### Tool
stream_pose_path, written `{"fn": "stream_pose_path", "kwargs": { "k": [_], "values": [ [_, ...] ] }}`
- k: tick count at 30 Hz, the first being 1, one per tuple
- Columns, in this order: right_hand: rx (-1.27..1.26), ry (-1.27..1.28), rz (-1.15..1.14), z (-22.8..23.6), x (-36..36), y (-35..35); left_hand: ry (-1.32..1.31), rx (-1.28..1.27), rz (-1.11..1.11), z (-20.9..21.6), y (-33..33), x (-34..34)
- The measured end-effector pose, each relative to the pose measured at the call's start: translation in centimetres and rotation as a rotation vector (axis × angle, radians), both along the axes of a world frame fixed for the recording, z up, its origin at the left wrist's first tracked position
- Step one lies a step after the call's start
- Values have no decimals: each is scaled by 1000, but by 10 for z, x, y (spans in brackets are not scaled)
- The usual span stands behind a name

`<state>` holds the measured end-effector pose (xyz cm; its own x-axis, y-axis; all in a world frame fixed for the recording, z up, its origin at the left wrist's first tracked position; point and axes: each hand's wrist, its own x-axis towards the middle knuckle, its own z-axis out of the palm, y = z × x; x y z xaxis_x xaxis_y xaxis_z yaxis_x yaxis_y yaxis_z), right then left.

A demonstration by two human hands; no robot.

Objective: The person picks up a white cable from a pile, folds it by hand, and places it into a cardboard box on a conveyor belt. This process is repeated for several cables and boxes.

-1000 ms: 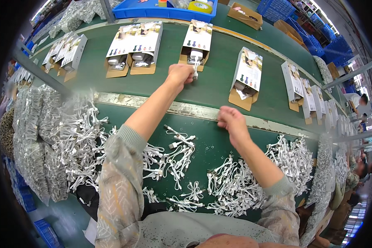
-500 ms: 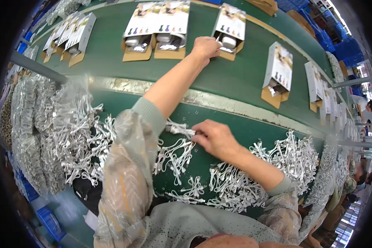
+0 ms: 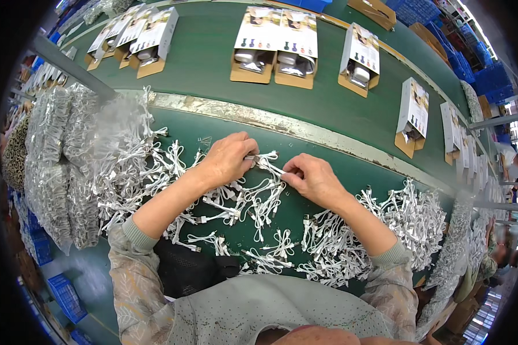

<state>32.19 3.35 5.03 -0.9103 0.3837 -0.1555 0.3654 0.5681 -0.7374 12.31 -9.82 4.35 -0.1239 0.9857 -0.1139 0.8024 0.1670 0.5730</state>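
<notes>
Above the green work surface, my left hand (image 3: 227, 158) pinches a small bundled white cable (image 3: 268, 163) between thumb and fingers. My right hand (image 3: 316, 181) is closed on the same cable's other side, its thumb and forefinger pressed together. Several more bundled white cables (image 3: 262, 204) lie loose just below the hands. A dense heap of these cables (image 3: 408, 221) sits beside my right forearm, and another heap (image 3: 126, 184) spreads out to the left of my left forearm.
Beyond a worn metal rail (image 3: 259, 115) runs a green conveyor belt (image 3: 201, 75). Open-ended printed boxes (image 3: 259, 31) lie on it, with white devices and silvery bags inside. Clear plastic bags of cables (image 3: 52, 172) are stacked at far left. A black cloth item (image 3: 184, 267) lies near my lap.
My left hand has come back from an open box on the belt to the cable in my right hand, and now grips it too. The boxes appear farther right.
</notes>
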Motion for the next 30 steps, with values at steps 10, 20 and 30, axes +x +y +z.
{"fn": "stream_pose_path", "kwargs": {
  "k": [10,20,30],
  "values": [
    [-797,210,-578,4,-14,72,-291,-2,313,13,-8,-12],
    [-391,384,-1178,-48,-52,181,-507,165,615,-21,144,8],
    [-60,451,-1119,-86,-6,256,-579,526,398,-43,201,41]
  ]
}}
